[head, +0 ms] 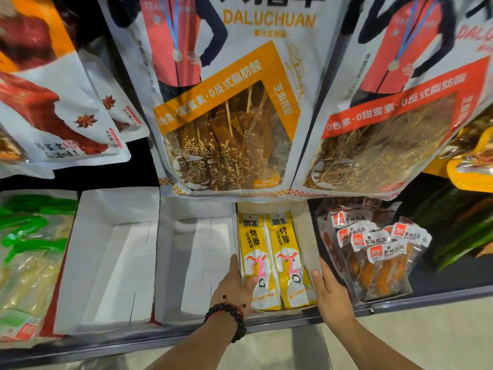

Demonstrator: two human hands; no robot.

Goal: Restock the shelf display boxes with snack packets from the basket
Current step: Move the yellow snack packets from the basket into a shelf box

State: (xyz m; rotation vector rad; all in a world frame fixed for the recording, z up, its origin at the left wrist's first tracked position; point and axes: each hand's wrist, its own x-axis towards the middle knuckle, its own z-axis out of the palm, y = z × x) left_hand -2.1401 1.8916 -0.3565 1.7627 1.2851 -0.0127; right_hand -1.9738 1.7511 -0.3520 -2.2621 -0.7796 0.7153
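Observation:
A narrow white display box (302,231) on the shelf holds two yellow snack packets (270,257) lying side by side. My left hand (234,287), with a dark bead bracelet on its wrist, grips the box's left wall, thumb on the left packet. My right hand (329,292) holds the box's right wall, thumb over the edge. Left of it stand two white display boxes with nothing inside, one next to my left hand (194,263) and one further left (114,263). No basket is in view.
Clear packets of chicken feet (373,252) sit right of the yellow box, green packets (29,252) at far left. Large hanging snack bags (229,108) overhang the shelf's back. A metal shelf rail (426,300) runs along the front, pale floor below.

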